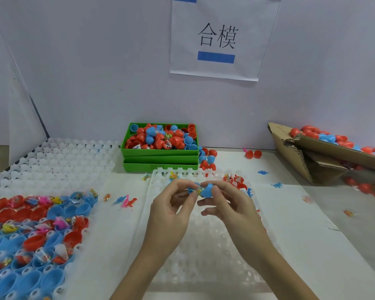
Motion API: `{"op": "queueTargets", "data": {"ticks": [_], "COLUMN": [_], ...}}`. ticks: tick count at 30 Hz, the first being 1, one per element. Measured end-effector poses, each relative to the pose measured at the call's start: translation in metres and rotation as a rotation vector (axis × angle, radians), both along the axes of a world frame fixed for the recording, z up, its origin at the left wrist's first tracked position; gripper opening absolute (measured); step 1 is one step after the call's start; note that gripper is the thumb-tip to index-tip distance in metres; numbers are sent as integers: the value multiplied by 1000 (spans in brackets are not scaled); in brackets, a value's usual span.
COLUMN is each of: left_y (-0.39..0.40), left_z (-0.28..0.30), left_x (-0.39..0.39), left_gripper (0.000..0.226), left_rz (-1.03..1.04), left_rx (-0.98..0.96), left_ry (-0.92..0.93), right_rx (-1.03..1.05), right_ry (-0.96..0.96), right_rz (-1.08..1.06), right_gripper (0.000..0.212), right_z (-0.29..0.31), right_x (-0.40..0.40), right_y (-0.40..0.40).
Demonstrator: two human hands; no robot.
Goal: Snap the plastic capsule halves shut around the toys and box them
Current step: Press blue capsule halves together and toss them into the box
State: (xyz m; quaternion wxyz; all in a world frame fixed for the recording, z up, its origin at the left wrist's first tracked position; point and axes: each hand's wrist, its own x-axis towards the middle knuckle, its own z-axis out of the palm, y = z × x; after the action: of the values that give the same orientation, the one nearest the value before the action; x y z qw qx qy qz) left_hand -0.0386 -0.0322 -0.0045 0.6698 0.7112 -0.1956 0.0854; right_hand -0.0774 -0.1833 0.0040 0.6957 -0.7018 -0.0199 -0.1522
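**A:** Where was the capsule at?

**B:** Head cam: above the white tray [204,245]. Left hand [173,204] pinched one blue capsule half [192,189], right hand [227,204] pinched the other blue half [208,189], toy [198,191] between.

**A:** Tricky?

**B:** Probably light, stiff, slick. Grip the domes, not the rims.

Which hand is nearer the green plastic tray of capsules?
Left. The left hand sits nearly straight below the green plastic tray; the right hand is below and off to its right.
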Motion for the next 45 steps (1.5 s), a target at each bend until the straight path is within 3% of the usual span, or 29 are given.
{"op": "queueTargets", "data": {"ticks": [3,15,17,20,24,31,35,39,45], "left_y": [1,1,2,3,3,3,5,2,-1], "left_z": [-1,-2,-1,2,2,-1,-1,-3,-4], "left_x": [0,-5,-6,-8,-6,-4,-4,-5,-7], "left_gripper": [19,30,31,37,33,38,41,48,47], "left_rz": [21,222,247,229,91,58,105,86,197], "left_rx": [44,250,215,108,26,128,165,204,234], "left_ry": [-62,-397,-400,-279,-137,-232,-298,-323,-436], "right_rx": [-29,-570,-511,-264,-68,291,355,274,408], "right_ry": [-29,-336,-320,-208,-49,122,98,57,171], "right_rz": [-58,-284,-268,-173,-132,-58,-50,-106,-52], "right_gripper": [26,26,24,21,25,23,30,20,27], "right_z": [1,-4,-4,-2,4,16,14,13,13], "right_x": [-1,-3,-4,-4,-6,-10,-12,-13,-14], "right_y": [0,6,7,11,11,8,11,13,20]}}
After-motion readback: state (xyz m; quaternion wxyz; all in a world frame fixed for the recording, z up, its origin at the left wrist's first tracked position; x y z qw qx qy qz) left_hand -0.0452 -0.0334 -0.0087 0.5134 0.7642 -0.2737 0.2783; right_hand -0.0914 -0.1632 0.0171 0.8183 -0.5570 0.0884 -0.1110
